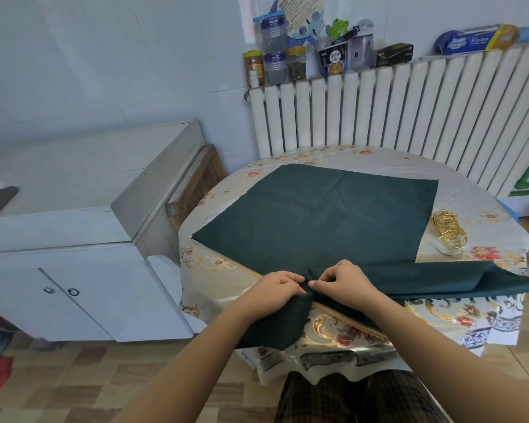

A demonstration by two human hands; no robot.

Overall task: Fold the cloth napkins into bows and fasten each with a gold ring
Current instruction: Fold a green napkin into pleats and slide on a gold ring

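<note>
A dark green napkin (318,215) lies spread flat on the table (486,312). In front of it a second dark green napkin (434,277) is gathered at its middle, one end stretching right over the table edge and the other end hanging down on the left. My left hand (275,290) and my right hand (344,280) pinch this gathered middle side by side, fingers curled. A pile of gold rings (448,232) sits on the table to the right of the flat napkin, apart from both hands.
A white radiator (409,111) stands behind the table, with jars, bottles and boxes on its top. A white cabinet (74,239) stands to the left. The table carries a glossy floral plastic cover. Tiled floor shows below.
</note>
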